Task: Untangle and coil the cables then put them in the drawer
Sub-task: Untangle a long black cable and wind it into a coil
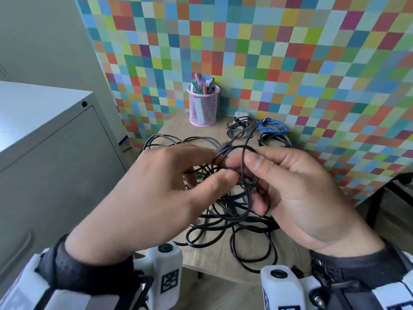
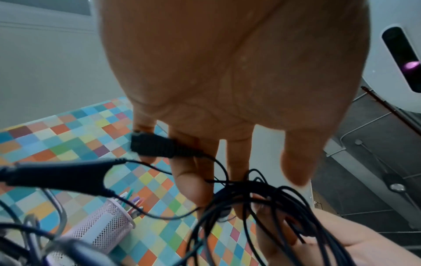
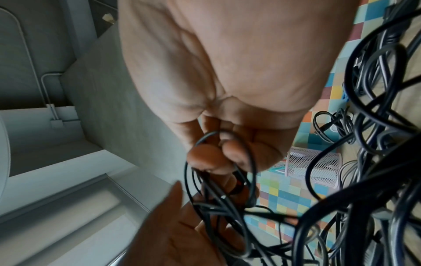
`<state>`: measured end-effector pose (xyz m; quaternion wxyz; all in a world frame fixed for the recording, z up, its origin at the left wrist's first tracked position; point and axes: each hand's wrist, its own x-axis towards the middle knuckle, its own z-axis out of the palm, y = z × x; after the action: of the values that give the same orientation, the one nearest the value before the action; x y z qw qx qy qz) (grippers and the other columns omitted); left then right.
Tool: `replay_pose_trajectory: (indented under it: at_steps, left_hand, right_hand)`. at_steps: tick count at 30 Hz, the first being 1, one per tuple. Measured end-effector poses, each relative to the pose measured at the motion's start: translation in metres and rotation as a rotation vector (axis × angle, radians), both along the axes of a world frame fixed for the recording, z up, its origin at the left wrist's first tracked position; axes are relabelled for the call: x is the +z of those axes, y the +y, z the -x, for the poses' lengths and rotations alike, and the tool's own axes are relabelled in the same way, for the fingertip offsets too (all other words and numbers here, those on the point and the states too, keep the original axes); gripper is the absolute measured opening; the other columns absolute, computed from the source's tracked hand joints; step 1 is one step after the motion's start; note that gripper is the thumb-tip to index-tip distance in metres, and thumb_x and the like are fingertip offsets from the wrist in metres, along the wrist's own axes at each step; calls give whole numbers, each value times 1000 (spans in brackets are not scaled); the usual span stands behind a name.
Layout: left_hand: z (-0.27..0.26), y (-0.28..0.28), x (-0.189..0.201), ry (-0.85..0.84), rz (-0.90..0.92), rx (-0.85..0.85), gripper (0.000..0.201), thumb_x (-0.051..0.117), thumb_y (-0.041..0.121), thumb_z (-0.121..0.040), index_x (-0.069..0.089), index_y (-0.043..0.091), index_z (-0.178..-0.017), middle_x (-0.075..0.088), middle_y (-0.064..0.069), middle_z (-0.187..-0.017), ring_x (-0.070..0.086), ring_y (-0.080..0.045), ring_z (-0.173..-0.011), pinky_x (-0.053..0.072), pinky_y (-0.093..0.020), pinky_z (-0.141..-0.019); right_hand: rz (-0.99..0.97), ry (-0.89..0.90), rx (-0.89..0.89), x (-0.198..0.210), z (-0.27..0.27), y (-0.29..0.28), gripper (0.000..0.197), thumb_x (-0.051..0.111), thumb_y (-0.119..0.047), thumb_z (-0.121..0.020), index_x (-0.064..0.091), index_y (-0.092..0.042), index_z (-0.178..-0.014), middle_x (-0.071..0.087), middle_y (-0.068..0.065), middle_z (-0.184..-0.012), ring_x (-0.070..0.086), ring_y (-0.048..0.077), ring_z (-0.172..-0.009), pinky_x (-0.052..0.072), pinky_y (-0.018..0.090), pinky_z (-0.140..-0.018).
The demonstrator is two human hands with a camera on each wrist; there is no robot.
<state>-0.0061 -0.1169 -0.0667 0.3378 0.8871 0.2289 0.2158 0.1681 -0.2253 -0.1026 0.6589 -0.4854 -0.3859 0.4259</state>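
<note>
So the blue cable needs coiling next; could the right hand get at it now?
Probably not yet: the right hand is holding black cable loops; the blue cable lies unobstructed behind.

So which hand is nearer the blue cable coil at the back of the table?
Right. The right hand sits just in front of the blue cable coil, slightly to its right; the left hand is further off, on the coil's left.
</note>
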Motion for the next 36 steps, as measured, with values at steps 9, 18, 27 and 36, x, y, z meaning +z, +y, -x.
replay_pose_trajectory:
  at_steps: [9, 18, 27, 36]
  left_hand:
    - [-2, 4, -2, 63, 5, 42, 33, 73, 67, -77, 68, 41, -98, 67, 3, -75, 62, -17, -69, 50, -29, -65]
    - [-9, 6, -10, -69, 73, 144, 16, 69, 44, -88, 73, 29, -85, 57, 14, -56, 40, -6, -47, 37, -16, -48]
    - [-9, 6, -13, -97, 50, 154, 15, 69, 45, -85, 71, 29, -84, 58, 8, -56, 42, -8, -47, 37, -20, -49]
    - [-12, 1, -11, -95, 18, 158, 16, 69, 45, -86, 70, 29, -81, 59, 4, -59, 47, -21, -52, 40, -27, -50]
  right_hand:
    - [-111, 94, -126, 4, -5, -2, 29, 75, -2, -84, 53, -20, -82, 64, 11, -91, 58, 18, -53, 41, 25, -42]
    - [-244, -402, -202, -2, -14, -7, 21, 60, 5, -84, 74, -10, -79, 72, 7, -97, 68, 20, -80, 56, 32, -66]
    - [-138, -722, -432, -5, -6, -2, 14, 89, -30, -74, 80, -25, -83, 73, -9, -100, 74, 18, -93, 64, 33, -70]
    - [-142, -885, -505, -7, -4, -2, 8, 82, -11, -80, 79, -19, -79, 73, -13, -94, 73, 16, -84, 61, 34, -64]
